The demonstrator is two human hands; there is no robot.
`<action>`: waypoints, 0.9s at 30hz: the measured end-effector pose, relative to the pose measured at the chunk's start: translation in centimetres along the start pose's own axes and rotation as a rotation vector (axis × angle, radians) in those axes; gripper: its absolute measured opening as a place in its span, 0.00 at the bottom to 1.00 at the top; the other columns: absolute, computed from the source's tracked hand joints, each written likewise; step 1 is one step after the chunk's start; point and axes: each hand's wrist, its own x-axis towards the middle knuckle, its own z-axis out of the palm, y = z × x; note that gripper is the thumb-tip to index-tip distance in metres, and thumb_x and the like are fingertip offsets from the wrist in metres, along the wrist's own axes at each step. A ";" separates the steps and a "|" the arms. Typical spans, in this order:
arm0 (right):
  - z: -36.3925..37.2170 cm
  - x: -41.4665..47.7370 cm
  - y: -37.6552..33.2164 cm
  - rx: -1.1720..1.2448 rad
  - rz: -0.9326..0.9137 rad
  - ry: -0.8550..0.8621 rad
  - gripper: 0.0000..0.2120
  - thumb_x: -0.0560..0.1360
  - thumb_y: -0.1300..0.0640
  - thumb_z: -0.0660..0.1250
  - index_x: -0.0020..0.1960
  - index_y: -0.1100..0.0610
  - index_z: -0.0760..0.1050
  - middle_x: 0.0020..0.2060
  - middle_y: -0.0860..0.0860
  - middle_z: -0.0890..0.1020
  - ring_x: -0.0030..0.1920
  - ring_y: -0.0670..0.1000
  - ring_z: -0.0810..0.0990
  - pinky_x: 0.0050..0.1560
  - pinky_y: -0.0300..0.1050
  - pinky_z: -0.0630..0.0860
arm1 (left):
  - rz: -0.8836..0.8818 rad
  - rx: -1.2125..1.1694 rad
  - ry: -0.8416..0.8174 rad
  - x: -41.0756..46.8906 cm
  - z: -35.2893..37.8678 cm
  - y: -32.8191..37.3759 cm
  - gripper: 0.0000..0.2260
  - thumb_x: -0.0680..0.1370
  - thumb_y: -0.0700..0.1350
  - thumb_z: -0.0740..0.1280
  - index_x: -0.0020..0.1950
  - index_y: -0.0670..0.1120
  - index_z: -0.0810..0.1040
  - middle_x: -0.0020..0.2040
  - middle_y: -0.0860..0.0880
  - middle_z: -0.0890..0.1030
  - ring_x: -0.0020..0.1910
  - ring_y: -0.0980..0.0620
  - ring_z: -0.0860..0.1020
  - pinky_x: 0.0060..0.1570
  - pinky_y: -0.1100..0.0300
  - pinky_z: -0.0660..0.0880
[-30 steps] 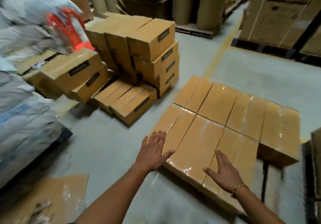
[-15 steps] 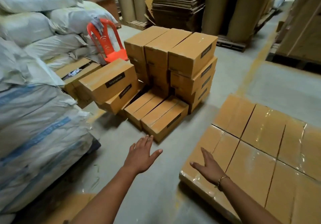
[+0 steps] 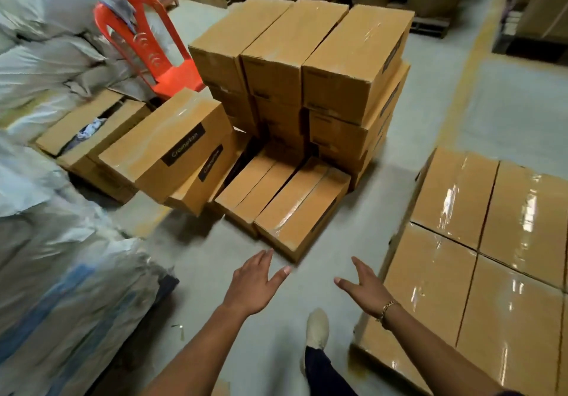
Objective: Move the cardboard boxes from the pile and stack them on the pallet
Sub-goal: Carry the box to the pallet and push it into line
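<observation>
Both spread, empty: left hand [image 3: 255, 285], right hand [image 3: 364, 288] out toward box [image 3: 302, 211], lower centre; fetching; next, grip its ends.

A warehouse: cardboard boxes [image 3: 353, 57] piled ahead of the left hand [image 3: 255, 285], stuffed sacks [image 3: 61, 272] to its left, yellow floor line [image 3: 470, 66] beyond the right hand [image 3: 364, 288].

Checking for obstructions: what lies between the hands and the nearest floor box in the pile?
Head view: only bare floor shows between the left hand, right hand and the nearest box.
</observation>
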 end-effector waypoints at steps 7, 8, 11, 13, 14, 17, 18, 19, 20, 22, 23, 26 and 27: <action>1.7 14.1 -4.5 0.059 0.159 -0.060 0.40 0.78 0.38 0.66 0.82 0.51 0.52 0.80 0.50 0.56 0.78 0.54 0.61 0.76 0.53 0.62 | -0.083 -0.078 -0.160 14.3 -3.9 -6.5 0.34 0.80 0.69 0.51 0.83 0.54 0.54 0.82 0.52 0.56 0.81 0.49 0.56 0.77 0.47 0.55; 2.1 15.8 -4.9 0.086 0.182 -0.048 0.40 0.77 0.37 0.66 0.82 0.50 0.53 0.80 0.50 0.57 0.78 0.54 0.61 0.76 0.55 0.63 | -0.091 -0.088 -0.180 16.1 -4.1 -7.6 0.35 0.80 0.69 0.51 0.83 0.54 0.54 0.82 0.52 0.56 0.80 0.50 0.56 0.77 0.47 0.55; 3.9 21.2 -5.3 0.168 0.260 -0.028 0.40 0.77 0.37 0.67 0.81 0.50 0.54 0.80 0.50 0.58 0.78 0.54 0.62 0.76 0.56 0.63 | -0.111 -0.089 -0.241 22.2 -4.5 -11.1 0.35 0.80 0.70 0.51 0.83 0.53 0.54 0.82 0.52 0.57 0.80 0.50 0.57 0.77 0.48 0.56; 5.3 24.8 -5.4 0.212 0.332 -0.004 0.40 0.76 0.37 0.67 0.81 0.50 0.55 0.80 0.50 0.59 0.77 0.54 0.62 0.75 0.55 0.63 | -0.113 -0.082 -0.291 26.8 -4.3 -13.4 0.34 0.80 0.69 0.51 0.83 0.53 0.55 0.82 0.51 0.58 0.80 0.50 0.57 0.77 0.49 0.55; 6.1 26.7 -5.4 0.234 0.365 0.010 0.40 0.76 0.37 0.67 0.81 0.50 0.55 0.80 0.49 0.60 0.77 0.54 0.63 0.75 0.55 0.63 | -0.112 -0.081 -0.313 29.3 -4.0 -14.4 0.34 0.81 0.69 0.52 0.82 0.53 0.56 0.82 0.51 0.58 0.80 0.50 0.57 0.77 0.49 0.55; 9.1 32.5 -4.6 0.293 0.453 0.049 0.40 0.77 0.38 0.68 0.81 0.51 0.55 0.79 0.49 0.61 0.76 0.53 0.64 0.75 0.53 0.64 | -0.090 -0.070 -0.370 37.1 -2.2 -17.6 0.34 0.81 0.68 0.52 0.82 0.52 0.57 0.82 0.51 0.59 0.80 0.51 0.57 0.77 0.50 0.54; 10.3 34.4 -4.1 0.293 0.480 0.052 0.40 0.77 0.38 0.68 0.81 0.51 0.56 0.79 0.50 0.61 0.76 0.53 0.64 0.75 0.53 0.64 | -0.082 -0.070 -0.385 39.5 -1.3 -18.5 0.34 0.81 0.68 0.52 0.82 0.51 0.57 0.82 0.51 0.59 0.80 0.51 0.57 0.78 0.50 0.55; 11.5 36.4 -3.4 0.289 0.501 0.055 0.40 0.77 0.38 0.68 0.81 0.51 0.56 0.79 0.51 0.61 0.76 0.53 0.64 0.75 0.53 0.63 | -0.077 -0.074 -0.398 42.0 -0.4 -19.3 0.34 0.81 0.68 0.53 0.82 0.50 0.58 0.81 0.50 0.59 0.80 0.50 0.57 0.78 0.50 0.55; 12.8 38.4 -2.7 0.283 0.515 0.056 0.40 0.77 0.38 0.68 0.81 0.52 0.56 0.79 0.51 0.62 0.76 0.54 0.65 0.75 0.54 0.63 | -0.075 -0.080 -0.405 44.6 0.6 -20.1 0.34 0.81 0.67 0.54 0.82 0.50 0.58 0.81 0.50 0.60 0.80 0.50 0.57 0.77 0.50 0.55; 15.3 42.4 -1.2 0.276 0.533 0.044 0.39 0.77 0.39 0.68 0.80 0.52 0.57 0.79 0.53 0.63 0.76 0.55 0.66 0.75 0.55 0.64 | -0.071 -0.092 -0.403 49.3 2.8 -21.4 0.33 0.81 0.67 0.55 0.81 0.49 0.60 0.81 0.49 0.62 0.79 0.49 0.60 0.76 0.50 0.58; 16.4 44.3 -0.6 0.285 0.541 0.043 0.38 0.77 0.40 0.68 0.80 0.52 0.57 0.78 0.53 0.63 0.75 0.55 0.66 0.75 0.55 0.64 | -0.064 -0.097 -0.399 51.7 3.9 -22.0 0.33 0.81 0.66 0.56 0.81 0.48 0.62 0.80 0.48 0.63 0.78 0.49 0.62 0.76 0.51 0.60; 18.6 49.7 1.4 0.350 0.558 0.079 0.36 0.79 0.45 0.68 0.80 0.52 0.57 0.78 0.53 0.64 0.74 0.56 0.68 0.73 0.53 0.66 | -0.058 -0.117 -0.384 58.1 7.5 -23.4 0.32 0.82 0.63 0.59 0.80 0.45 0.63 0.79 0.45 0.65 0.76 0.46 0.64 0.75 0.52 0.61; 19.2 51.2 2.3 0.372 0.559 0.096 0.34 0.80 0.47 0.67 0.80 0.53 0.57 0.78 0.53 0.64 0.74 0.57 0.69 0.71 0.52 0.66 | -0.054 -0.113 -0.372 60.0 8.6 -23.8 0.32 0.82 0.62 0.59 0.80 0.44 0.63 0.78 0.44 0.66 0.76 0.45 0.65 0.75 0.52 0.61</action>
